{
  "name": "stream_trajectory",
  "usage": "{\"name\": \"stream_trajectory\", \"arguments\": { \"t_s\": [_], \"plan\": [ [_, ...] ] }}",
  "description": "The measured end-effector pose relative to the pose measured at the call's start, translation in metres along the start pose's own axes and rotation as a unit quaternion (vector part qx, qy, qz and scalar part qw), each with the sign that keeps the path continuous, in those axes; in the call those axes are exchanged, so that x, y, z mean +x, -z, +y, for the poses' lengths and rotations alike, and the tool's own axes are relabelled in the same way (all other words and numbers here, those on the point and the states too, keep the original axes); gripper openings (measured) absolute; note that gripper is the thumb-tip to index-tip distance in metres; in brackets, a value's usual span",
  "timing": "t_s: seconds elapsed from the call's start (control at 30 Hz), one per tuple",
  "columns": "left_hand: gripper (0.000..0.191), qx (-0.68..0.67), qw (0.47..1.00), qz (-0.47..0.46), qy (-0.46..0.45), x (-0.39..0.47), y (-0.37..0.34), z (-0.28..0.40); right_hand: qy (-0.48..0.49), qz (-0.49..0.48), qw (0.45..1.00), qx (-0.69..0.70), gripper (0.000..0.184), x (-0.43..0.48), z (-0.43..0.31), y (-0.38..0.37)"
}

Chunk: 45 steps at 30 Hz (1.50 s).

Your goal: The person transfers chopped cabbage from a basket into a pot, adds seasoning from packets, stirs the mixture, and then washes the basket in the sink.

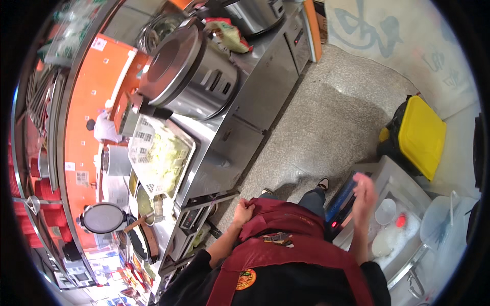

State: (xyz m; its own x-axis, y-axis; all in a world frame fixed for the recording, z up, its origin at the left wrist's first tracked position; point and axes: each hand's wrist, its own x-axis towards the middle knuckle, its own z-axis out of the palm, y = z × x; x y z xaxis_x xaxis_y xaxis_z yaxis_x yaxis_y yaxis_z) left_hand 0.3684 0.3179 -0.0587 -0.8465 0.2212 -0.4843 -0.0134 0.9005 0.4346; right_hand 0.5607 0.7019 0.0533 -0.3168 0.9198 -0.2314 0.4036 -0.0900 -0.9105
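Note:
My left hand (244,211) pinches the edge of the dark red apron (283,225) at its left side. My right hand (364,195) is raised on the other side of the apron, slightly blurred, with nothing seen in it. It hangs between a dark box-like unit with a red light (334,224) and a sink (413,195) of foamy water. In the foam are a white bowl (385,211), a red cap (401,220) and a large pale rounded object (384,243).
On the steel counter (218,143) stand a large electric cooker (191,76) and a white plastic basket of chopped pale-green vegetables (164,160). A pan (139,241) sits farther along. A yellow-lidded bin (423,134) stands by the wall. Another person (105,126) is beyond the counter.

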Motion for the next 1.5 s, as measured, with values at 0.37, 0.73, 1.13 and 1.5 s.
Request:
{"name": "stream_trajectory", "arguments": {
  "t_s": [0.37, 0.73, 1.13, 1.5],
  "plan": [
    [0.03, -0.017, 0.991, -0.133, 0.02, 0.041, -0.05, -0.062, -0.224, 0.357, 0.884, -0.203, 0.056, 0.064, 0.262, 0.12],
    [0.028, 0.083, 0.983, -0.166, -0.01, 0.042, -0.067, 0.043, -0.249, 0.134, 0.858, -0.429, 0.025, 0.166, 0.337, 0.212],
    [0.026, 0.097, 0.974, -0.182, -0.093, 0.069, -0.066, 0.076, -0.35, 0.129, 0.911, -0.179, 0.061, 0.113, 0.315, 0.185],
    [0.025, 0.106, 0.942, -0.221, -0.23, 0.174, -0.083, -0.113, -0.261, 0.442, 0.836, -0.195, 0.017, -0.194, 0.282, 0.181]
  ]
}}
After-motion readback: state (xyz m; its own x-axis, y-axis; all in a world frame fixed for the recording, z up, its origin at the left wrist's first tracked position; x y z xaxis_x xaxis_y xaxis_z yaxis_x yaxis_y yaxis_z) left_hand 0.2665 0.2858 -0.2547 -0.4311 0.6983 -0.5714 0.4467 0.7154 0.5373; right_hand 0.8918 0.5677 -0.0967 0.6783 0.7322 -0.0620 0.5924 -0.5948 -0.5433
